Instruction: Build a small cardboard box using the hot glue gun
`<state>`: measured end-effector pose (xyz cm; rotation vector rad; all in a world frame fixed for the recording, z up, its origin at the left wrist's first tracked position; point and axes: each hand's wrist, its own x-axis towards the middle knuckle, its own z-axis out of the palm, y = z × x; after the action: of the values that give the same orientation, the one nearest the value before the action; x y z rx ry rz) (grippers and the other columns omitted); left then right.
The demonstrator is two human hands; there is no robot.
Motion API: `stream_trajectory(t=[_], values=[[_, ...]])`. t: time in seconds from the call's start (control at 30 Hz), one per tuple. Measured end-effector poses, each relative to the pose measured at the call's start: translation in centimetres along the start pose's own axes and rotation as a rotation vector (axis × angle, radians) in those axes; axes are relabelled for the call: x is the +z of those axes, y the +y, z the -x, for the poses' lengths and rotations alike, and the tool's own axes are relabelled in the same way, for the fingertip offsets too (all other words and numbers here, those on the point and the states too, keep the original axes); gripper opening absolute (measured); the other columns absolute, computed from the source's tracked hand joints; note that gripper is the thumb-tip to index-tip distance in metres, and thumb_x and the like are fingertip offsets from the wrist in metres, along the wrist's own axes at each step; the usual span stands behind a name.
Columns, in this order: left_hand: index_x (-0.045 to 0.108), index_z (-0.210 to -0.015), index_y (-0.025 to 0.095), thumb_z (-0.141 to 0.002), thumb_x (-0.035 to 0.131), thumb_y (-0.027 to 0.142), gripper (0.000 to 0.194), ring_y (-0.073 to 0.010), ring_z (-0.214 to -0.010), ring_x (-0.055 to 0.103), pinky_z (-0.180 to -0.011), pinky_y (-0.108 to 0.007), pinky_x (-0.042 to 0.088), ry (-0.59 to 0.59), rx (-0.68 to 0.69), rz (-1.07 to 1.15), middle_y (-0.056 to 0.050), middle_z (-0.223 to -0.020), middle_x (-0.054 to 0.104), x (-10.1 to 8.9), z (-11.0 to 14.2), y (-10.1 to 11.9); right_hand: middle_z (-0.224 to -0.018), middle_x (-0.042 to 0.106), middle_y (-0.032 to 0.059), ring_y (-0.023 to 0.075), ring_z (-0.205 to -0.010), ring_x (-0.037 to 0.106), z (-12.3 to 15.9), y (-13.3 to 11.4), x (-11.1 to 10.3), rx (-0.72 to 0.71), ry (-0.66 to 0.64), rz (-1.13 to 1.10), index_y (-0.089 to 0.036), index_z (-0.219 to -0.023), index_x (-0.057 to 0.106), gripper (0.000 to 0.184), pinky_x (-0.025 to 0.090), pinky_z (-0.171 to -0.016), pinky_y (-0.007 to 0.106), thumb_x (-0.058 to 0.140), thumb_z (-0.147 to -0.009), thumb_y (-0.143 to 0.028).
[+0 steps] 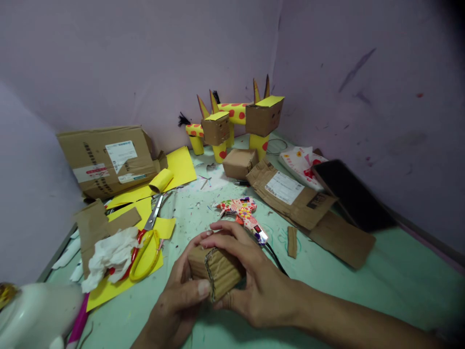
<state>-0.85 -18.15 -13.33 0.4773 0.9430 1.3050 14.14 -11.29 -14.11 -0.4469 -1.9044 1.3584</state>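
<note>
Between my two hands is a small cardboard box [225,271], tilted above the table, one corrugated seam turned toward me. My left hand [181,291] wraps its left side, thumb pressed near the seam. The fingers of my right hand [250,276] curl over the top and right side, with the thumb below. Just beyond the box lies a flower-patterned glue gun [243,211] with a black cord. Farther back, another small cardboard box [240,163] sits by two yellow, red-spotted toy animals with cardboard heads, a smaller one [216,131] and a larger one [265,118].
At left lie scissors [145,252], crumpled tissue [112,254], yellow paper [185,165] and a large shipping box [112,160]. A white rounded object [47,310] stands at lower left. On the right are a flattened cardboard piece [290,194], a cardboard strip [292,241] and a dark flat panel [356,196].
</note>
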Motion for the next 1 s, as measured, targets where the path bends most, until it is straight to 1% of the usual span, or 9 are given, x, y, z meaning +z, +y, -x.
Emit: stream_trajectory(t=[0.07, 0.23, 0.4, 0.5, 0.6, 0.7, 0.8, 0.9, 1.0], values=[[0.062, -0.115, 0.022, -0.055, 0.079, 0.02, 0.062, -0.0364, -0.114, 0.057, -0.09, -0.041, 0.048, 0.018, 0.004, 0.016, -0.008, -0.113, 0.069, -0.2, -0.2, -0.3, -0.131, 0.041, 0.0149, 0.0274, -0.131, 0.038, -0.1, 0.1, 0.0, 0.015, -0.017, 0.03, -0.014, -0.126, 0.054, 0.07, 0.034, -0.11, 0.037, 0.08, -0.061, -0.01], [0.062, -0.109, 0.019, -0.047, 0.078, 0.017, 0.064, -0.0356, -0.106, 0.062, -0.087, -0.042, 0.05, 0.164, -0.003, 0.046, -0.009, -0.1, 0.072, -0.4, -0.1, -0.4, -0.141, 0.034, 0.0161, 0.0308, -0.138, 0.032, -0.1, 0.3, -0.1, 0.045, -0.046, 0.087, -0.017, -0.133, 0.05, 0.075, 0.029, -0.113, 0.044, 0.078, -0.063, -0.013], [0.053, -0.113, 0.023, -0.05, 0.077, 0.014, 0.068, -0.0265, -0.091, 0.067, -0.076, -0.033, 0.052, 0.262, 0.084, -0.007, -0.006, -0.096, 0.071, 0.1, 0.0, 0.0, -0.153, 0.026, 0.0157, 0.036, -0.142, 0.025, 0.4, 0.5, 0.0, 0.172, -0.005, -0.041, -0.023, -0.145, 0.034, 0.102, 0.026, -0.113, 0.053, 0.086, -0.058, -0.034], [0.05, -0.115, 0.023, -0.052, 0.078, 0.016, 0.069, -0.0234, -0.087, 0.066, -0.074, -0.03, 0.051, 0.341, 0.186, -0.098, -0.005, -0.097, 0.07, 0.3, -0.1, -0.1, -0.149, 0.036, 0.0155, 0.0363, -0.138, 0.032, 0.4, 0.5, 0.3, 0.287, 0.059, -0.202, -0.022, -0.141, 0.038, 0.091, 0.031, -0.11, 0.053, 0.082, -0.064, -0.039], [0.05, -0.113, 0.024, -0.05, 0.081, 0.019, 0.07, -0.0231, -0.086, 0.065, -0.072, -0.029, 0.05, 0.363, 0.259, -0.237, -0.004, -0.099, 0.067, 0.4, -0.4, -0.5, -0.142, 0.045, 0.0183, 0.035, -0.13, 0.045, 0.2, 0.4, 0.5, 0.367, 0.071, -0.312, -0.018, -0.137, 0.04, 0.08, 0.038, -0.105, 0.052, 0.077, -0.068, -0.037], [0.051, -0.11, 0.023, -0.048, 0.082, 0.023, 0.07, -0.0238, -0.085, 0.064, -0.071, -0.029, 0.05, 0.418, 0.295, -0.409, -0.005, -0.101, 0.065, 0.6, -0.5, -0.7, -0.131, 0.053, 0.0209, 0.0329, -0.119, 0.056, -0.1, 0.1, 0.5, 0.402, 0.078, -0.359, -0.014, -0.132, 0.04, 0.073, 0.044, -0.1, 0.051, 0.072, -0.069, -0.032], [0.049, -0.108, 0.022, -0.049, 0.081, 0.028, 0.067, -0.0235, -0.082, 0.065, -0.069, -0.03, 0.051, 0.456, 0.296, -0.516, -0.004, -0.099, 0.064, 1.2, -0.5, -0.8, -0.125, 0.056, 0.0205, 0.032, -0.111, 0.06, -0.5, 0.0, 0.4, 0.415, 0.1, -0.349, -0.014, -0.125, 0.044, 0.066, 0.047, -0.095, 0.051, 0.07, -0.066, -0.028], [0.047, -0.108, 0.021, -0.052, 0.079, 0.03, 0.065, -0.0232, -0.082, 0.065, -0.069, -0.03, 0.051, 0.435, 0.294, -0.581, -0.005, -0.099, 0.062, 1.2, -0.4, -0.9, -0.123, 0.057, 0.018, 0.0303, -0.108, 0.062, -0.8, -0.1, 0.5, 0.461, 0.128, -0.357, -0.017, -0.118, 0.047, 0.06, 0.049, -0.092, 0.048, 0.069, -0.063, -0.026], [0.045, -0.113, 0.022, -0.059, 0.077, 0.029, 0.063, -0.0239, -0.087, 0.064, -0.073, -0.031, 0.05, 0.316, 0.296, -0.539, -0.006, -0.104, 0.062, 0.4, -0.3, -0.9, -0.119, 0.06, 0.0142, 0.028, -0.105, 0.063, -1.0, 0.1, 0.3, 0.52, 0.161, -0.355, -0.019, -0.113, 0.05, 0.059, 0.05, -0.09, 0.044, 0.073, -0.058, -0.025]])
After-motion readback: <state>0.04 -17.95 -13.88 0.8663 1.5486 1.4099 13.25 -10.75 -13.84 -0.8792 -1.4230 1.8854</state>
